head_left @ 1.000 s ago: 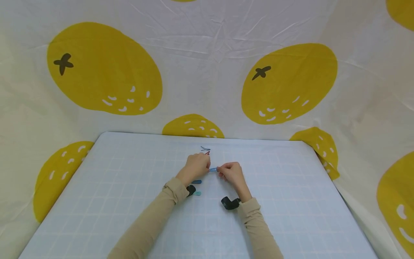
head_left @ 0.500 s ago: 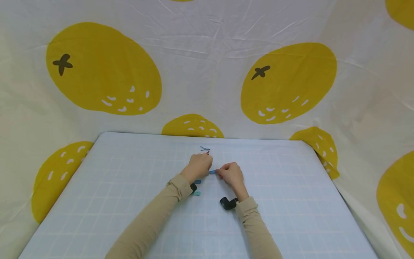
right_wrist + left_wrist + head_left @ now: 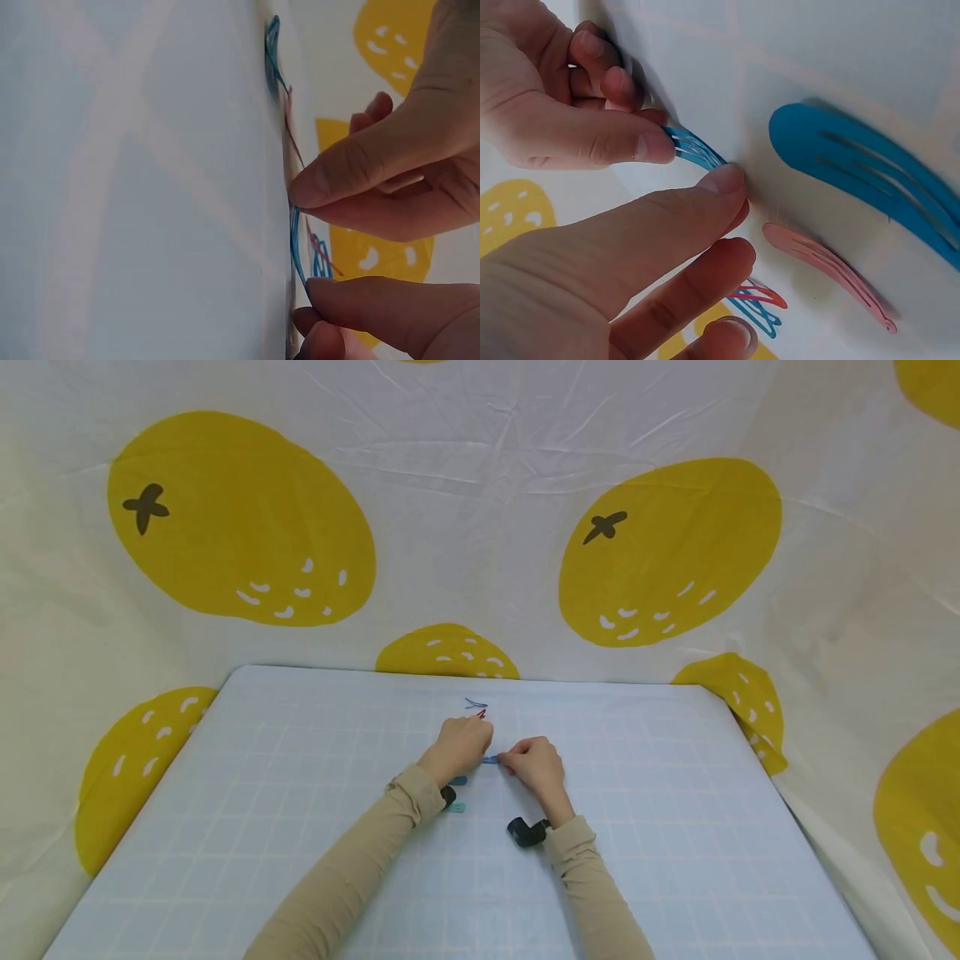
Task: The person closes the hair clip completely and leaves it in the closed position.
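Observation:
Between both hands is a blue snap hair clip (image 3: 696, 148), held slightly above the table, its slim prongs showing in the left wrist view. My left hand (image 3: 461, 748) pinches one end between thumb and forefinger. The other end is pinched by the right hand (image 3: 536, 765). Near the left wrist a larger blue hair clip (image 3: 870, 172) and a pink hair clip (image 3: 829, 270) lie on the table; the left hand hides the pink one from the head view. Beyond the left hand lie a red hair clip (image 3: 482, 714) and a thin dark-blue one (image 3: 476, 703), both spread apart.
A teal hair clip (image 3: 457, 808) lies beside the left wrist, partly covered by the black wrist camera (image 3: 448, 796). The table (image 3: 697, 827) has a pale checked cover. Behind its far edge hangs a white curtain (image 3: 465, 527) printed with yellow fruit.
The held blue clip has shifted a little toward me, and the left hand slightly to the right. Both hands keep their pinch, and the clips on the table have not moved.

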Tool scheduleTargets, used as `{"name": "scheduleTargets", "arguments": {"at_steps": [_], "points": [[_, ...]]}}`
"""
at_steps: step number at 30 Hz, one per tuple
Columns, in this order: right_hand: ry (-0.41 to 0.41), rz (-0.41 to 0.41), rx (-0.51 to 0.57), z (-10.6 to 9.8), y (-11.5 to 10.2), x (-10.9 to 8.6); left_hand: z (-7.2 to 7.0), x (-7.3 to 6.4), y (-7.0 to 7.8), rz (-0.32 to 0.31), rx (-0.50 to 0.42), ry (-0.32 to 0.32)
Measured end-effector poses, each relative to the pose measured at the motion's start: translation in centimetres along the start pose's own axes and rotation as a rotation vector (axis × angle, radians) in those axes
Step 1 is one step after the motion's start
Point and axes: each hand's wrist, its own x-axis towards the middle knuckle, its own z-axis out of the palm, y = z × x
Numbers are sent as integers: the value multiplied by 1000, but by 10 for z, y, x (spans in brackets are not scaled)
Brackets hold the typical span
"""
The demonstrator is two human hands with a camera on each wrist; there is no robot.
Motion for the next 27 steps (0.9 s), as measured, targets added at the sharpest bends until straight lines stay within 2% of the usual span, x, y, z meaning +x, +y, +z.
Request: {"name": "scheduleTargets", "arguments": {"at_steps": [13,27], "points": [[-15,19,10,0,2,4,2,2,-1,-13,-4,-49],[-41,31,52,-2,-1,2,2,2,-6,-12,-25,-58]]}}
